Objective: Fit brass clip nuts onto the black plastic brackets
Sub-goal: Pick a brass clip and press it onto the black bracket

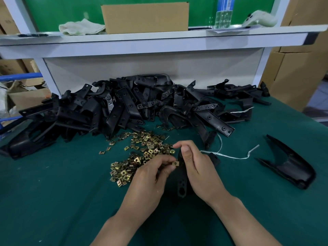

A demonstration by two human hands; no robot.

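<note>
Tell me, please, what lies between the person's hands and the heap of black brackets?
The head view shows loose brass clip nuts scattered on the green mat there, reaching the edge of the bracket heap.

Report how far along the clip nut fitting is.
Done: perhaps the lone bracket set apart on the right; whether it carries nuts cannot be seen. In hand: the right hand grips a black bracket while the left hand pinches a clip nut at its edge. Left: the bracket pile and the heap of loose nuts, so most remains.
</note>
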